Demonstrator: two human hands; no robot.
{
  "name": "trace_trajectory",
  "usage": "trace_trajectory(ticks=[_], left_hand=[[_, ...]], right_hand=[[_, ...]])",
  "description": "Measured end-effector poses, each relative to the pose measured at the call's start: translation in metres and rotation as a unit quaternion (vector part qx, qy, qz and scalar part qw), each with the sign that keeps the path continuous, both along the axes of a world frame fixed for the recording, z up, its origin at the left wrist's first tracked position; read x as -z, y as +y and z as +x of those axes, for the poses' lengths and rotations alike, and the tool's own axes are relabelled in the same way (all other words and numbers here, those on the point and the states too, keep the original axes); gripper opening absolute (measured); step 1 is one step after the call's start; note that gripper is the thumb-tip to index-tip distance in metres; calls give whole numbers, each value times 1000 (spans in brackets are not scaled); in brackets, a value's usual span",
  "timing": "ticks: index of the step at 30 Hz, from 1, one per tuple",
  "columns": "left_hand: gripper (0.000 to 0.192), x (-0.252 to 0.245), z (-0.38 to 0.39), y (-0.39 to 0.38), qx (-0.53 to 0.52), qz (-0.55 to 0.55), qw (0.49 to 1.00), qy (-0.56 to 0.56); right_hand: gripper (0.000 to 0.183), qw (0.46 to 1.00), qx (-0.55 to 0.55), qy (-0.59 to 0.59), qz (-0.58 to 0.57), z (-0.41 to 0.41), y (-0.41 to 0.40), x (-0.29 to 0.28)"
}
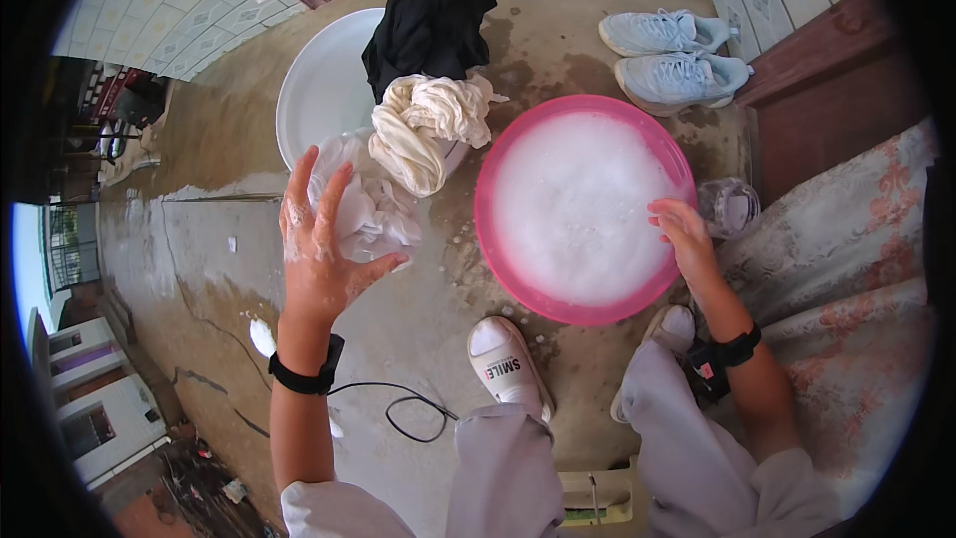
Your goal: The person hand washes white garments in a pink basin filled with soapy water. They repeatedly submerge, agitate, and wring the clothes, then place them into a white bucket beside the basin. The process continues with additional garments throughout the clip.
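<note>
My left hand [317, 246], wet with suds, is raised with fingers spread beside a bundle of white cloth [377, 213]; nothing is held in it. My right hand [680, 235] is over the right rim of a pink plastic basin [489, 261], its fingers loosely bent and apparently holding nothing. White foam [590, 194] fills the basin. Twisted cream cloth [426, 127] and a black garment [433, 30] lie on the right side of a white basin [317, 82]. The white cloth lies at that basin's near edge, partly behind my left hand.
Pale blue sneakers [672, 78] stand at the upper right by a wooden door frame [821, 45]. A clear plastic container [728, 208] sits right of the pink basin, near a floral curtain [844, 239]. A black cable [418, 418] lies on the concrete floor left of my slippered foot [504, 366].
</note>
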State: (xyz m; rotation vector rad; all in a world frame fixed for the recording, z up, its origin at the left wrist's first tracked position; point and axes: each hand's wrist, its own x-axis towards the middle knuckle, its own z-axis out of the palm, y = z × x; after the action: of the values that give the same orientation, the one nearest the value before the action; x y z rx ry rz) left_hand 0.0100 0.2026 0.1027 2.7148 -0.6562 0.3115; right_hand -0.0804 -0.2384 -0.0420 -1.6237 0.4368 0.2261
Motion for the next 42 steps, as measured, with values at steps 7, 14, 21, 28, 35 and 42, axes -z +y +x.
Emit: trace_trajectory(ticks=[7, 14, 21, 28, 35, 42], left_hand=[[89, 12, -18, 15, -55, -91, 992, -67], [64, 92, -85, 24, -351, -534, 767, 63], [79, 128, -89, -12, -405, -743, 449, 287], [82, 157, -90, -44, -228, -862, 268, 365], [64, 186, -115, -41, -269, -866, 254, 335], [34, 170, -91, -112, -285, -640, 679, 220]], right_hand=[[24, 1000, -16, 8, 3, 0, 4, 5], [23, 1000, -30, 7, 5, 3, 1, 8], [29, 998, 57, -27, -17, 7, -6, 19], [29, 995, 68, -66, 15, 17, -3, 7], [26, 996, 48, -82, 2, 21, -6, 9], [25, 983, 86, -163, 2, 67, 3, 37]])
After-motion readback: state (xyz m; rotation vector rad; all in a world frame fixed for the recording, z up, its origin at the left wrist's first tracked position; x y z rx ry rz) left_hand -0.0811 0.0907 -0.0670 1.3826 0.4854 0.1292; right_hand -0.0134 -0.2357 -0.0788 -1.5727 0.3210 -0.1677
